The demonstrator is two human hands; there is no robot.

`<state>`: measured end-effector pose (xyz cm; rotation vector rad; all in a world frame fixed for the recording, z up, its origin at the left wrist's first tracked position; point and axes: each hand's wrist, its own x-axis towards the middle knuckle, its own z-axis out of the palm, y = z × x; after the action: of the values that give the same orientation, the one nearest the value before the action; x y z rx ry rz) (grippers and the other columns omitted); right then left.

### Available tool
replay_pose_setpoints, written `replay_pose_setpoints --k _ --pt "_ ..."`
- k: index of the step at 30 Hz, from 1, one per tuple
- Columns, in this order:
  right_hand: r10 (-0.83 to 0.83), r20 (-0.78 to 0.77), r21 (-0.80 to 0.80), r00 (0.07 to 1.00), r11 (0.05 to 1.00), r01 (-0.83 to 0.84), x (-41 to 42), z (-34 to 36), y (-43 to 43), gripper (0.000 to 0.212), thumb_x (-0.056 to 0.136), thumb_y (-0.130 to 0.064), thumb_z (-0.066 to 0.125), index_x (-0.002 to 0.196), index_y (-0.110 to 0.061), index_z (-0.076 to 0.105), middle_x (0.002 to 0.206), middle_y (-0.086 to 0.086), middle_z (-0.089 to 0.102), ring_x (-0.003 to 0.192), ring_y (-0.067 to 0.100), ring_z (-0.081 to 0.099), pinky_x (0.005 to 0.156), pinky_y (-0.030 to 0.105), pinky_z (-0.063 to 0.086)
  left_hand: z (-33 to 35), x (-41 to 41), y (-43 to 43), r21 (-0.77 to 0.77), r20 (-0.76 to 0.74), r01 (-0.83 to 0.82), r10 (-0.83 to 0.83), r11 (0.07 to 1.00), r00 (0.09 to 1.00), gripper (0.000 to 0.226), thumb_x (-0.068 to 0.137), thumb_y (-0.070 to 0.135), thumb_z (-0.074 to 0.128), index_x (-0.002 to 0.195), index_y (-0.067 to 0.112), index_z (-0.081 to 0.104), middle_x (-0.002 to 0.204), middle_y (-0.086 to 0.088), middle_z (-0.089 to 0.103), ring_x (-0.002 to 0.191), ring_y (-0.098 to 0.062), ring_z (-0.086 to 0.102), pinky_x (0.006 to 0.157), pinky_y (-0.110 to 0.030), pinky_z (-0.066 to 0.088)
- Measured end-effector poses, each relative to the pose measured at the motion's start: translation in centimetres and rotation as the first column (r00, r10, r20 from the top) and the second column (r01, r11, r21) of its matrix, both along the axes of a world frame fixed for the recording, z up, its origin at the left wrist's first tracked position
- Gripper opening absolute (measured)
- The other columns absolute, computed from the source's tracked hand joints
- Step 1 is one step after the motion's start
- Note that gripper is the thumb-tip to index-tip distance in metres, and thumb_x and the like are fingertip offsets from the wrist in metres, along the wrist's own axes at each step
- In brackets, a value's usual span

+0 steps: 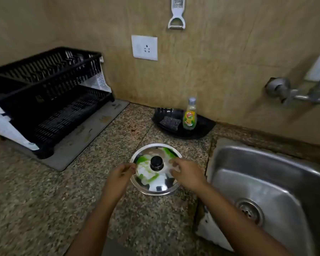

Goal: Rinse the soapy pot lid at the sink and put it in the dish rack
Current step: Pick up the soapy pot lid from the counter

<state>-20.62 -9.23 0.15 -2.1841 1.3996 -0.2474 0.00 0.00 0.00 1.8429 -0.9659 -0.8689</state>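
A round steel pot lid (155, 184) with a black knob (156, 162) lies on the granite counter, smeared with green soap and white foam. My left hand (118, 174) is at its left rim, fingertips bent and just touching the edge. My right hand (187, 172) hovers over the lid's right side with fingers spread on the foam. Neither hand has closed around the lid. The steel sink (229, 152) is to the right. The black two-tier dish rack (44, 100) stands at the back left.
The rack sits on a grey mat (81, 143). A black tray (203, 126) behind the lid holds a dish soap bottle (189, 115) and a scrubber (170, 122). A wall tap (303, 96) juts out above the sink. A socket (144, 47) and peeler (176, 13) are on the wall.
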Motion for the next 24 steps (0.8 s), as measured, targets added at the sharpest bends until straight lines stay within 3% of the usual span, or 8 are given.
replay_pose_setpoints --k 4,7,9,14,17,19,21,24 --pt "0.043 -0.129 -0.065 0.991 0.997 -0.052 3.9 -0.7 -1.4 0.05 0.091 -0.039 0.055 0.137 -0.024 0.043 0.128 0.008 0.056 0.12 0.03 0.049 0.09 0.04 0.047 -1.1 2.0 -1.4 -0.016 -0.053 -0.009 0.008 1.0 0.999 0.019 0.094 0.022 0.056 0.105 0.015 0.07 0.108 -0.002 0.069 0.101 -0.019 0.063 0.078 -0.03 0.048" --pt "0.073 -0.205 -0.079 0.976 0.993 -0.091 6.0 -1.9 -2.0 0.052 0.089 -0.041 0.056 0.136 -0.023 0.044 0.128 0.01 0.054 0.119 0.031 0.047 0.088 0.039 0.046 -1.9 2.9 -1.5 -0.03 -0.091 -0.032 0.029 0.999 0.995 0.015 0.094 0.021 0.055 0.101 0.02 0.069 0.104 0.003 0.068 0.101 -0.017 0.062 0.071 -0.023 0.046" --pt "0.082 -0.225 -0.086 0.971 0.991 -0.103 7.0 -2.2 -2.4 0.05 0.088 -0.038 0.057 0.134 -0.021 0.047 0.128 0.012 0.053 0.117 0.032 0.049 0.085 0.039 0.047 -2.2 3.7 -1.8 -0.019 -0.108 -0.054 0.051 0.998 0.993 0.013 0.094 0.022 0.056 0.1 0.024 0.067 0.102 0.007 0.067 0.104 -0.017 0.061 0.077 -0.025 0.047" --pt "0.072 -0.216 -0.09 0.974 0.992 -0.093 7.2 -2.8 -2.5 0.046 0.088 -0.034 0.059 0.131 -0.018 0.049 0.127 0.013 0.05 0.119 0.032 0.046 0.085 0.039 0.046 -1.7 4.4 -2.7 -0.034 -0.109 -0.081 0.077 0.996 0.991 0.019 0.094 0.02 0.055 0.111 0.018 0.063 0.11 0.002 0.061 0.107 -0.015 0.055 0.083 -0.025 0.039" --pt "0.028 -0.112 -0.142 0.993 0.989 -0.044 5.4 -2.1 -1.6 0.049 0.089 -0.038 0.058 0.133 -0.02 0.046 0.121 0.012 0.051 0.115 0.031 0.046 0.09 0.04 0.046 -1.1 3.8 -3.7 -0.034 -0.118 -0.095 0.09 0.995 0.989 0.027 0.096 0.024 0.052 0.121 0.017 0.058 0.116 0.001 0.057 0.107 -0.014 0.052 0.088 -0.028 0.038" --pt "-0.018 0.015 -0.174 1.0 0.985 0.02 3.5 -0.8 -1.1 0.049 0.089 -0.038 0.059 0.134 -0.02 0.048 0.121 0.01 0.053 0.114 0.028 0.046 0.094 0.037 0.041 -1.0 2.5 -4.5 0.018 -0.236 -0.099 0.1 0.995 0.967 0.026 0.092 0.036 0.053 0.114 0.023 0.06 0.119 -0.002 0.061 0.106 -0.018 0.058 0.091 -0.033 0.045" --pt "-0.067 0.1 -0.181 0.993 0.98 0.084 1.4 0.7 -0.6 0.049 0.088 -0.035 0.062 0.133 -0.021 0.05 0.122 0.009 0.055 0.115 0.026 0.046 0.094 0.034 0.039 -0.2 0.2 -5.3 0.085 -0.386 -0.088 0.114 0.992 0.915 0.028 0.094 0.044 0.047 0.105 0.025 0.063 0.109 -0.006 0.068 0.097 -0.022 0.064 0.085 -0.036 0.051" --pt "-0.143 0.128 -0.169 0.981 0.972 0.164 -2.6 1.9 -0.3 0.049 0.084 -0.031 0.067 0.131 -0.021 0.054 0.121 0.009 0.057 0.115 0.027 0.048 0.095 0.034 0.039 1.4 -5.1 -6.3 0.165 -0.634 0.08 0.043 0.983 0.772 0.042 0.099 0.044 0.035 0.104 0.017 0.067 0.098 -0.01 0.073 0.09 -0.025 0.064 0.079 -0.038 0.051"
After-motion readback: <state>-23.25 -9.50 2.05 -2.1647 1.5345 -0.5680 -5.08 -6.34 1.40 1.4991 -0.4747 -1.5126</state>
